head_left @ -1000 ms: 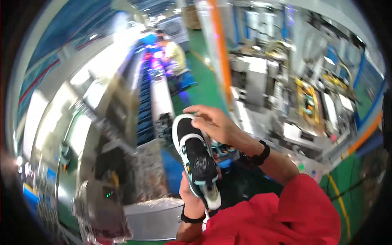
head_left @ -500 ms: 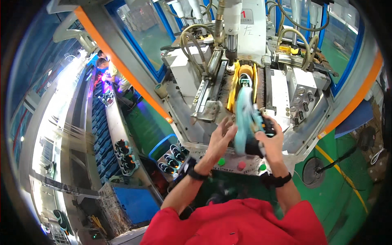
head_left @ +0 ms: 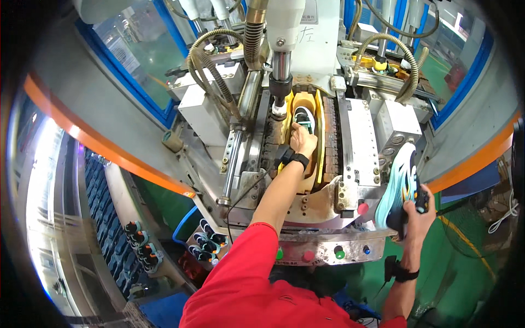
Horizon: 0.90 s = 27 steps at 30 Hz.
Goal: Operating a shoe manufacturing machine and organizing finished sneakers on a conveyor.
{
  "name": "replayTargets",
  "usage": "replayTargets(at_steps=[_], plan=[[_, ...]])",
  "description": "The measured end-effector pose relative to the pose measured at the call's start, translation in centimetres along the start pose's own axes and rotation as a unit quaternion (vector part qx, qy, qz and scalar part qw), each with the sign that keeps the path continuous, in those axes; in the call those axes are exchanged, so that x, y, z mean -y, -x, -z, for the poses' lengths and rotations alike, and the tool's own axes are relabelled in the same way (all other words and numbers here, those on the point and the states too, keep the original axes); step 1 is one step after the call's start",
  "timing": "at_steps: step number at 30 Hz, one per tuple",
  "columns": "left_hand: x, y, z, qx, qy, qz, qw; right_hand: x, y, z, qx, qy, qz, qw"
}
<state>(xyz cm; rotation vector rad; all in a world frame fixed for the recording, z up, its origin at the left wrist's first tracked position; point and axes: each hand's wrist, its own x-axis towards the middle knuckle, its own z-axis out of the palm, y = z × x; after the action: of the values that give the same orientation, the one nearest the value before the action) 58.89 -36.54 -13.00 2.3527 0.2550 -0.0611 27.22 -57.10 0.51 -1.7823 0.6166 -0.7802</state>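
My left hand (head_left: 303, 140) reaches forward into the press, its fingers closed on the near end of a dark shoe (head_left: 304, 118) with a white rim. That shoe lies between the yellow side pads (head_left: 320, 145) of the press; part of it is hidden by my hand. Off to the right, my right hand (head_left: 420, 216) grips another shoe (head_left: 402, 188), black above with a pale teal and white sole. This second shoe is held tilted, its sole facing left, beside the machine's front right corner. Both wrists wear black bands.
A vertical press rod (head_left: 281, 76) hangs just left of the pads. Green and red buttons line the front panel (head_left: 322, 250). Several shoes sit on a rack (head_left: 208, 240) at lower left, and more lie along the conveyor (head_left: 143, 246). Orange-edged guards (head_left: 109, 156) flank the machine.
My left hand has gone forward from beside the teal-soled shoe to the shoe in the press. The right hand has carried the teal-soled shoe right, away from the press. The view has shifted.
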Motion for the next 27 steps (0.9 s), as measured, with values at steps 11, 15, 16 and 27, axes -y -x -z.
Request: replayTargets(at_steps=[11, 15, 16, 27], plan=[[8.4, 15.4, 18.2, 0.271, 0.567, 0.110, 0.770, 5.3, -14.7, -22.6, 0.275, 0.259, 0.043, 0.925], [13.8, 24.8, 27.1, 0.174, 0.521, 0.135, 0.825, 1.3, -12.6, -33.0, 0.291, 0.361, 0.048, 0.885], [15.1, 27.2, 29.2, 0.140, 0.526, 0.140, 0.827, 1.3, -10.9, -35.0, 0.301, 0.392, 0.052, 0.868], [24.3, 50.6, 30.9, -0.351, 0.499, 0.282, 0.741, -1.1, -1.8, -35.6, 0.285, 0.284, 0.300, 0.865]])
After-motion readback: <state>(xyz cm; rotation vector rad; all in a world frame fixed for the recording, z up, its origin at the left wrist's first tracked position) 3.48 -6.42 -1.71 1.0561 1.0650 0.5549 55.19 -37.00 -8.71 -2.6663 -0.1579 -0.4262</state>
